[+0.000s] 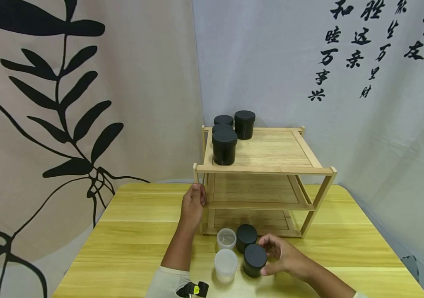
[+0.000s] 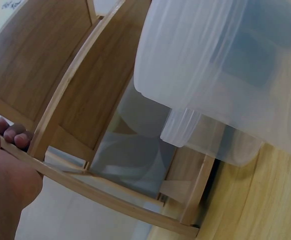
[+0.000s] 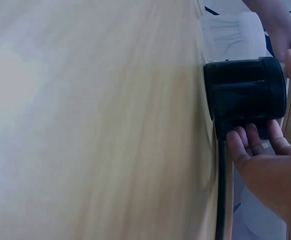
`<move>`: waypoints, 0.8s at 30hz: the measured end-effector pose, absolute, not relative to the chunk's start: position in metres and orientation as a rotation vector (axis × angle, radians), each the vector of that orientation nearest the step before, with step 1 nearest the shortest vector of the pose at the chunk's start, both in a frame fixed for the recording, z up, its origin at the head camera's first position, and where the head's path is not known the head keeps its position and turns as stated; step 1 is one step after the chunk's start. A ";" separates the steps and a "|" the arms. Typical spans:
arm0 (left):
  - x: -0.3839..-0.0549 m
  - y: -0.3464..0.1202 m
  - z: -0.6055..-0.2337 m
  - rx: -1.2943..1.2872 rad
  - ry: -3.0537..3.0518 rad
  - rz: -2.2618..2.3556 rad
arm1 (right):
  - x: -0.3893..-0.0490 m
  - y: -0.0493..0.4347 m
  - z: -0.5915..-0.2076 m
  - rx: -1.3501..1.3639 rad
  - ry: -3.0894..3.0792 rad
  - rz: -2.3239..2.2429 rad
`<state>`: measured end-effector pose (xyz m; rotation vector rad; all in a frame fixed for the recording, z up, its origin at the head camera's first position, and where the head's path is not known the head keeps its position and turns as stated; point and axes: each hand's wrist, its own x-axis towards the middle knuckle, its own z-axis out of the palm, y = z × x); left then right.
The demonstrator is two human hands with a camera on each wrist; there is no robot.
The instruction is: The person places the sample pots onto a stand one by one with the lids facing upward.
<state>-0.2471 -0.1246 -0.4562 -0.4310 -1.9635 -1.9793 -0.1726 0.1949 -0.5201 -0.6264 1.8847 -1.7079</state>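
My left hand point(image 1: 193, 205) grips the left upright of a three-tier wooden shelf rack point(image 1: 264, 170); in the left wrist view its fingers point(image 2: 16, 136) curl round the wooden post. On the table, my right hand point(image 1: 283, 258) holds the side of a black lidded jar point(image 1: 254, 260), thumb toward the front and fingers behind. The right wrist view shows the fingertips point(image 3: 239, 142) against that jar. Another black jar point(image 1: 246, 238) stands just behind it. Two translucent jars, a front one point(image 1: 226, 265) and a rear one point(image 1: 226, 239), stand to their left.
Several black jars, among them a front one point(image 1: 225, 148) and a back one point(image 1: 244, 125), stand at the left of the rack's top tier. The wooden table point(image 1: 133, 244) extends to both sides. Behind it hang printed curtains point(image 1: 152, 103).
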 end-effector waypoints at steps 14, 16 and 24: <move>-0.247 -0.125 -0.457 -0.463 -1.963 -1.967 | -0.169 0.193 -0.529 -0.571 1.886 -1.702; -0.247 -0.125 -0.457 -0.465 -1.964 -1.967 | -0.169 0.193 -0.530 -0.575 1.869 -1.718; -0.249 -0.125 -0.458 -0.452 -1.970 -1.958 | -0.169 0.191 -0.533 -0.570 1.791 -1.760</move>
